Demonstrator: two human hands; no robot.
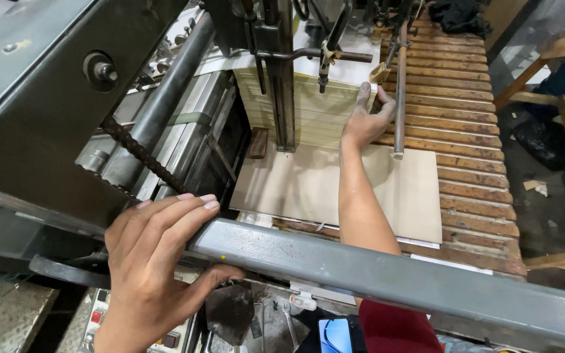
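Observation:
My left hand [155, 255] grips the near end of a grey metal bar [387, 274] that crosses the front of a printing machine, fingers over the top and thumb underneath. My right hand [364, 117] reaches far forward over the bar, with its fingers spread against the right edge of a tall stack of pale paper sheets [318, 108]. The hand is smudged with dark ink. A thin vertical metal rod [399, 98] stands just right of that hand. Below the arm lies a flat beige board [374, 186].
A slatted wooden platform [465, 131] carries the board and stack. Grey rollers and a chain [142, 153] fill the machine's left side. A control panel with buttons [99, 317] sits low left, a phone [335, 335] lies below the bar. Wooden frames [560, 98] stand at right.

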